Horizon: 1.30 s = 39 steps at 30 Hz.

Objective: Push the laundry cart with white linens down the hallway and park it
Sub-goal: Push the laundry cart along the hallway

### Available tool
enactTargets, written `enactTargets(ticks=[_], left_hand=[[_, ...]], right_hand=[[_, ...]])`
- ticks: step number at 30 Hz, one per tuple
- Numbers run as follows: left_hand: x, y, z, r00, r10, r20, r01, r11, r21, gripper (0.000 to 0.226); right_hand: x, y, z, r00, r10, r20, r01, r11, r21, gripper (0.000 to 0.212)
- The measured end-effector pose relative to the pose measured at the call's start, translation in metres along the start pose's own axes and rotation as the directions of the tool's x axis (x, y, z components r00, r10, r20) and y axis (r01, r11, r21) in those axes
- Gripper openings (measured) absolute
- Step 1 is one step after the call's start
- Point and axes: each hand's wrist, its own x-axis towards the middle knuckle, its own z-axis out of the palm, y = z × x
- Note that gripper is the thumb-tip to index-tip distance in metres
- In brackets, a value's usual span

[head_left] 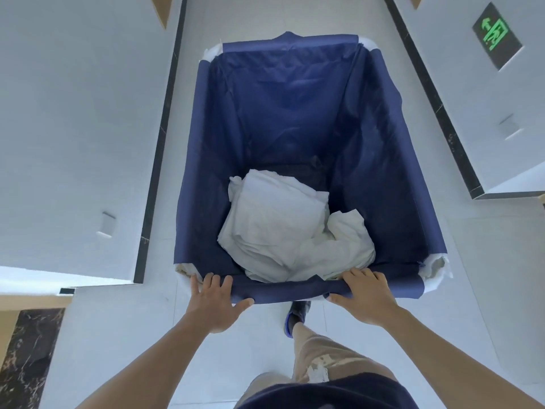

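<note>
Directly below the camera, both hands grip the near rim of the cart, a deep bin lined with dark blue fabric. The left hand sits toward the near left corner, its fingers curled over the rim and the thumb hooked under the fabric edge. The right hand holds the same rim further right, fingers clenched over the top and the thumb pressed against the outer face. Both forearms reach forward, bare.

The linens lie crumpled at the bottom of the cart, bunched toward the near wall, with the far half of the bin floor bare. White padding shows at the cart's corners where the blue liner stops.

The cart stands on the pale floor of a hallway, between white walls edged with dark baseboards. A green exit sign is set low on the right wall. One shoe shows just behind the cart's near rim, between the hands, with a tan trouser leg above it.
</note>
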Motion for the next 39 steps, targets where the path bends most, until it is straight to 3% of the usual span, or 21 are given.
enactTargets(ticks=[5,15,28,30,33,36,39], left_hand=[[0.057,-0.007,-0.055,0.997,-0.028,0.068,0.027,0.999,0.018,0.092],[0.170,-0.022,-0.148,0.998,-0.047,0.032,0.046,0.998,0.037,0.095],[0.328,-0.054,-0.277,1.000,-0.020,0.009,0.020,0.999,0.030,0.093],[0.355,-0.059,-0.299,1.000,-0.014,0.017,0.014,0.999,0.033,0.095],[0.395,-0.066,-0.331,0.999,-0.010,0.047,0.009,0.999,0.034,0.102],[0.433,-0.072,-0.362,0.999,-0.012,0.053,0.010,0.999,0.030,0.111],[0.467,-0.077,-0.390,0.999,-0.001,0.041,0.000,0.999,0.037,0.100]], right_hand=[[0.067,0.004,-0.044,0.999,0.000,0.047,-0.001,1.000,0.021,0.105],[0.199,0.023,-0.113,0.996,-0.004,0.089,0.000,0.999,0.035,0.096],[0.380,0.040,-0.211,0.992,0.013,0.127,-0.015,1.000,0.020,0.057],[0.410,0.045,-0.227,0.991,0.021,0.135,-0.024,1.000,0.019,0.059],[0.453,0.050,-0.250,0.991,0.033,0.128,-0.038,0.999,0.032,0.079],[0.494,0.055,-0.273,0.993,0.040,0.107,-0.043,0.999,0.025,0.077],[0.534,0.063,-0.292,0.995,0.040,0.097,-0.041,0.999,0.011,0.075]])
